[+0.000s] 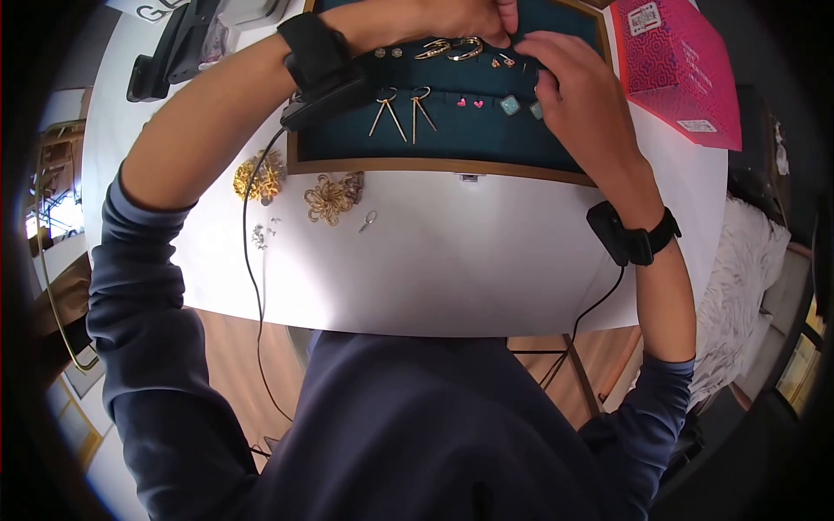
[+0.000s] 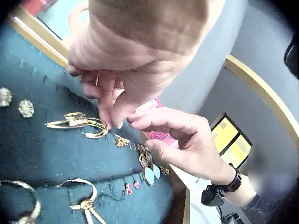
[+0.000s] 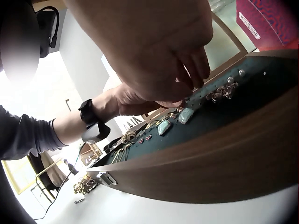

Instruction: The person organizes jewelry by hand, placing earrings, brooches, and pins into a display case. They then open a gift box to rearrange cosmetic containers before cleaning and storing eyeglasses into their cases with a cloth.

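Note:
A wooden tray with dark green lining holds several earrings. My left hand reaches over its far side, thumb and forefinger tips close together beside the gold hoop earrings; whether anything is between them is hidden. From the right, my right hand hovers with bent fingers, forefinger and thumb parted, above small gold earrings. Turquoise earrings lie beneath it. Pink heart studs and long gold drop earrings sit in the nearer row.
Gold jewellery pieces and a small silver item lie on the white table before the tray. A pink patterned box stands right of it. Black objects lie at the far left. A cable hangs from each wrist camera.

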Action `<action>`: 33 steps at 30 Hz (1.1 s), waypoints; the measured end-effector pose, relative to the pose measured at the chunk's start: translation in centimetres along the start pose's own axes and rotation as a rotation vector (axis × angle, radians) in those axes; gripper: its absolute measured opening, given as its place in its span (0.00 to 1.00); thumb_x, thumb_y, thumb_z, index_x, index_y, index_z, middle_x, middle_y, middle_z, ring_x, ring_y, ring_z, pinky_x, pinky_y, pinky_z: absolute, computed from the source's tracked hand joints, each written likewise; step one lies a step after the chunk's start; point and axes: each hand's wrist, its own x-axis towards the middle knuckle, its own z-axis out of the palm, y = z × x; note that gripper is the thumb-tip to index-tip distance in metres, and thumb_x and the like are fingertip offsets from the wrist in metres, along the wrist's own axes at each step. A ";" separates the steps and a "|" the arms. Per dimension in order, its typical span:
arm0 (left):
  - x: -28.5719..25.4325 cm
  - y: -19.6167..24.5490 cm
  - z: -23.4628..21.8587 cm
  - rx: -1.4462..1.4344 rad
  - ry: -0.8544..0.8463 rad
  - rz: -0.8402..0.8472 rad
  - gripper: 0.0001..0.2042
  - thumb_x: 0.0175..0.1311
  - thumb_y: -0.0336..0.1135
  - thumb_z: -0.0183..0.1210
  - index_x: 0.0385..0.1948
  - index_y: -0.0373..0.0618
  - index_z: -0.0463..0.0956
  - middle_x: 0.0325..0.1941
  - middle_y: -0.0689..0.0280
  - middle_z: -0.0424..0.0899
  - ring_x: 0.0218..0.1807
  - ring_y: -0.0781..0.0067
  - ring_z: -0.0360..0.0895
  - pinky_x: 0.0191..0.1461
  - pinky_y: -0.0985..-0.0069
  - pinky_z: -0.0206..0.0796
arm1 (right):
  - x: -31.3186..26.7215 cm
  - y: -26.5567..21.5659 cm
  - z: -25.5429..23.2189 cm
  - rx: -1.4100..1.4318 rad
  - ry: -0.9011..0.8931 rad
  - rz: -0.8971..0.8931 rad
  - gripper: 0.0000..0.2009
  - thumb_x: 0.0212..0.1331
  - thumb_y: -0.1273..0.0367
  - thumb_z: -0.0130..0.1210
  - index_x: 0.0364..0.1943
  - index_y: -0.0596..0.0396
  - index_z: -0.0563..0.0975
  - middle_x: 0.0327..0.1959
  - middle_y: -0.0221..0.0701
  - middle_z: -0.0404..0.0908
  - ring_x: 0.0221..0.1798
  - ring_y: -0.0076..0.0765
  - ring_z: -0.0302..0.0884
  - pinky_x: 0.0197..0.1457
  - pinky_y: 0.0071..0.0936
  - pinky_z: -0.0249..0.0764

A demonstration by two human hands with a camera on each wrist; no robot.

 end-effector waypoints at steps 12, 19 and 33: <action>-0.3 1.6 0.5 0.018 -0.074 0.023 0.03 0.51 0.20 0.63 0.27 0.34 0.85 0.20 0.59 0.84 0.20 0.74 0.78 0.23 0.71 0.69 | -1.4 -0.8 -0.4 -0.092 -0.115 0.003 0.17 0.53 0.80 0.61 0.48 0.56 0.86 0.52 0.32 0.79 0.56 0.42 0.75 0.59 0.38 0.73; 0.1 1.5 1.0 -0.119 -0.150 0.060 0.05 0.53 0.19 0.59 0.27 0.34 0.84 0.18 0.62 0.82 0.16 0.76 0.75 0.17 0.74 0.65 | -1.7 -0.7 -0.4 -0.009 -0.135 0.009 0.17 0.54 0.82 0.58 0.49 0.60 0.85 0.52 0.34 0.81 0.58 0.42 0.75 0.60 0.39 0.71; 0.4 0.5 1.7 0.010 -0.052 0.111 0.05 0.56 0.23 0.65 0.33 0.34 0.85 0.22 0.61 0.86 0.22 0.75 0.81 0.24 0.74 0.70 | -2.9 -1.1 -1.8 -0.022 -0.041 0.151 0.15 0.54 0.83 0.56 0.45 0.59 0.85 0.51 0.35 0.80 0.56 0.45 0.75 0.58 0.39 0.74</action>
